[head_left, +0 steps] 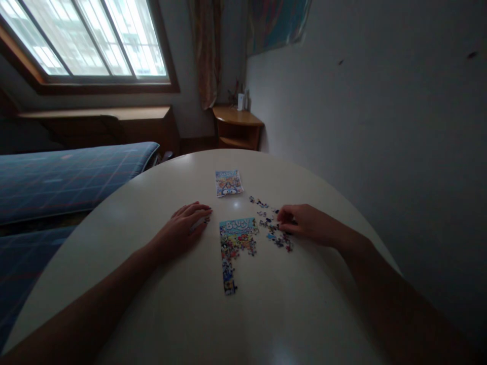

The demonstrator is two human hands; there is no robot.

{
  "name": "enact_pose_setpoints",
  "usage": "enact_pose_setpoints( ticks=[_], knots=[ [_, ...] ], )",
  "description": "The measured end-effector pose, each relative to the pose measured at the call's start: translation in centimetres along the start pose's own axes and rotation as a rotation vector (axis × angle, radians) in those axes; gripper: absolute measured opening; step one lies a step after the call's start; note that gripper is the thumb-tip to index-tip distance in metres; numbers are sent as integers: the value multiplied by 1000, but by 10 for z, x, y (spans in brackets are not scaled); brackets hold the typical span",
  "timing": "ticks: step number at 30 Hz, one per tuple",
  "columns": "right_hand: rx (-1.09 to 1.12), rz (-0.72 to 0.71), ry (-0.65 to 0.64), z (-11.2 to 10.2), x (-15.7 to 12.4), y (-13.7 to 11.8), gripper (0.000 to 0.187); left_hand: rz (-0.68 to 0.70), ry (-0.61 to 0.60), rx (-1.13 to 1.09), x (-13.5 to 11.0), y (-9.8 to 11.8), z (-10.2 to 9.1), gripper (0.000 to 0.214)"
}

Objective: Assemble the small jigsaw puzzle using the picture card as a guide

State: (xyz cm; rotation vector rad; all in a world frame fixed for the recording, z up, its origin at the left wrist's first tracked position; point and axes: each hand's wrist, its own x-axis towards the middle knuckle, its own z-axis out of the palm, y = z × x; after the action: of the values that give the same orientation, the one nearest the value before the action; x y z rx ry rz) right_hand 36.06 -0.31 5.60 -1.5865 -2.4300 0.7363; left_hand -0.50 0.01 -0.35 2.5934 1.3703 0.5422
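A partly assembled jigsaw puzzle (228, 248) lies flat on the white table, its top rows and left edge joined and its lower right side jagged. Left of it, my left hand (186, 222) rests on the table with fingers stretched out; a small puzzle piece (207, 219) shows by its fingertips. On the other side, loose puzzle pieces (279, 241) are scattered in a band. My right hand (302, 222) is over them, fingers curled and thumb tip pinching at a piece, which the fingers partly hide.
Beyond the puzzle lies a small printed picture sheet (229, 183) with matching artwork. The round table (163, 304) stands close to the wall (380, 126) on the right. A bed with a plaid mattress (68, 177) is at left, and a wooden corner shelf (238, 116) stands behind.
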Motion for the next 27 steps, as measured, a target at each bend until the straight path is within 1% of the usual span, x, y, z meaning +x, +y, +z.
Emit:
enact_pose_setpoints(
  ticks=[4,7,10,12,14,17,19,22,27],
  knots=[
    [67,-47,-50,-3,-3,-3,15,-2,-6,3,0,0,0,42],
    [80,-139,-48,-1,-8,-19,17,1,-5,-3,1,0,0,42],
    [114,-171,-34,9,-9,-42,16,5,-2,-7,2,1,0,42],
    [123,-239,19,20,-8,-55,11,-4,-1,-7,2,2,0,42],
    [125,-270,52,31,-5,-63,9,-9,-2,-7,2,2,0,42],
    [133,-308,46,44,-2,-67,7,-6,-2,-1,2,1,1,41],
    [121,-306,38,48,0,-67,7,-4,-5,7,2,0,1,41],
    [108,-303,54,52,1,-66,8,2,1,4,2,0,1,41],
    [66,-345,78,56,4,-65,5,-8,9,0,2,3,0,41]
  ],
)
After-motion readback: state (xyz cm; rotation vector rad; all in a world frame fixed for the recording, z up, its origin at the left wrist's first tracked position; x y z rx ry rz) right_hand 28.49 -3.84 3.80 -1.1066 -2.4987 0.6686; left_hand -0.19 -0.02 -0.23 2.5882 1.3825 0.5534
